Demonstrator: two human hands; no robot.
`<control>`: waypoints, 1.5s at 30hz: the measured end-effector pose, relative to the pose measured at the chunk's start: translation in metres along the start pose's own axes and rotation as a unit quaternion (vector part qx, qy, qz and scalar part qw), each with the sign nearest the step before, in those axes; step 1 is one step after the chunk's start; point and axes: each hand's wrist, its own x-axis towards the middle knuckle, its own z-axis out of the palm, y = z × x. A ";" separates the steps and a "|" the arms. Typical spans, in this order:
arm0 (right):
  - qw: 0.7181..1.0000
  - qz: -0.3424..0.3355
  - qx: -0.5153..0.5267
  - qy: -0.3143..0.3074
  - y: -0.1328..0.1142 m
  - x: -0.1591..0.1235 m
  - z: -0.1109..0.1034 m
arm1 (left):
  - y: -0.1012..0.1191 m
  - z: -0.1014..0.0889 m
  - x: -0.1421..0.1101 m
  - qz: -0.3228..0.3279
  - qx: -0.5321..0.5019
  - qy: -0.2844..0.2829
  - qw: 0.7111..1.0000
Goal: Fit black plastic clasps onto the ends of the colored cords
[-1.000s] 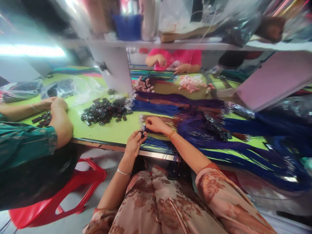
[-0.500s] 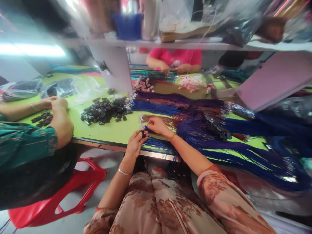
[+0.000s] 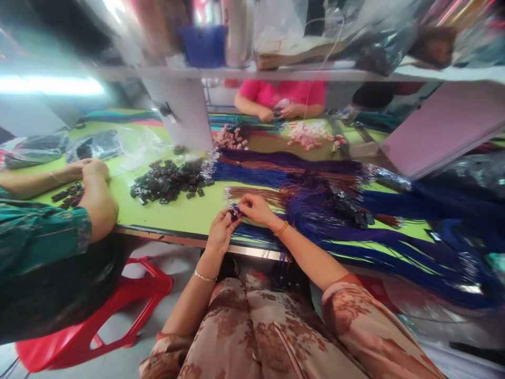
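Near the table's front edge, my left hand [image 3: 221, 230] pinches a small black plastic connector housing [image 3: 234, 214]. My right hand [image 3: 255, 209] is closed right beside it, fingertips touching the housing's upper side. A thin blue wire seems to be between the right fingers, though it is largely covered. Bundles of blue wires [image 3: 252, 175] and brown wires [image 3: 256, 193] with silvery ends lie just beyond my hands. To the left of them is a heap of black connector housings [image 3: 168, 180].
At the left, a co-worker's hands [image 3: 94, 168] are over more black pieces [image 3: 68, 196]. Across the table sits a person in a pink shirt [image 3: 282, 97], behind pink and white connectors [image 3: 307, 135]. A loaded shelf [image 3: 244, 73] spans above. A red stool [image 3: 145, 284] stands lower left.
My right hand has come slightly closer to the housing in my left hand, and the two now meet. The view has shifted slightly.
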 end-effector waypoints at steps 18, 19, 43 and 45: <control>0.996 -0.025 -0.071 -0.047 0.003 -0.011 0.003 | -0.010 -0.012 0.017 -0.055 -0.050 -0.013 0.997; 0.996 -0.026 -0.073 -0.045 0.004 -0.011 0.004 | -0.011 -0.012 0.017 -0.056 -0.052 -0.012 0.997; 0.996 -0.026 -0.012 -0.087 0.010 -0.008 0.006 | -0.021 -0.011 0.013 0.000 -0.007 0.034 0.999; 0.993 -0.054 -0.019 -0.103 0.009 -0.007 0.003 | -0.021 -0.010 0.013 0.001 -0.008 0.042 0.999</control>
